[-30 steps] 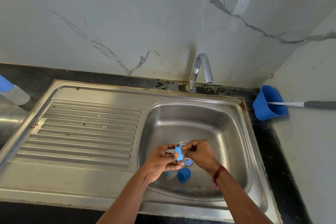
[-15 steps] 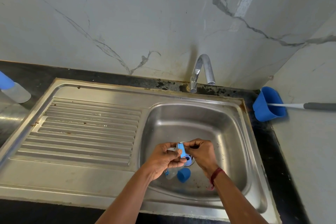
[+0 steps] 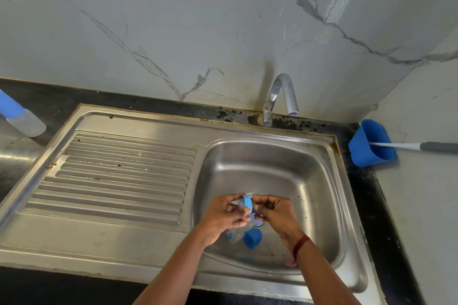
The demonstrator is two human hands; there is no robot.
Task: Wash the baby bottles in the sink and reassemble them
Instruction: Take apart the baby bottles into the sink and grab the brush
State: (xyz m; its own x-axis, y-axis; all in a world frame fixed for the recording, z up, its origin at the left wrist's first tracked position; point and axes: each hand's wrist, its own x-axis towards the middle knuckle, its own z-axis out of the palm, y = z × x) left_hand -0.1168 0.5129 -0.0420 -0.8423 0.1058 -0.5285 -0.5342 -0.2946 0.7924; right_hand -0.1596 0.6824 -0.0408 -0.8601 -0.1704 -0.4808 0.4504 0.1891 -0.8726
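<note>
Grips blue ring (image 3: 247, 203) in left hand (image 3: 220, 214), fingers curled round it, above the sink (image 3: 312, 181) drain. Touches ring's right edge with bent right hand (image 3: 275, 213) fingertips; pinch or mere contact, cannot tell. Leaves bottle (image 3: 236, 233) and cap (image 3: 252, 238) lying on basin floor just below. Shows ring turned more face-on than half a second earlier.

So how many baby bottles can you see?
2. A blue-topped bottle sits far left on the counter. A clear bottle lies in the sink, under the left hand, which may hide more.
</note>
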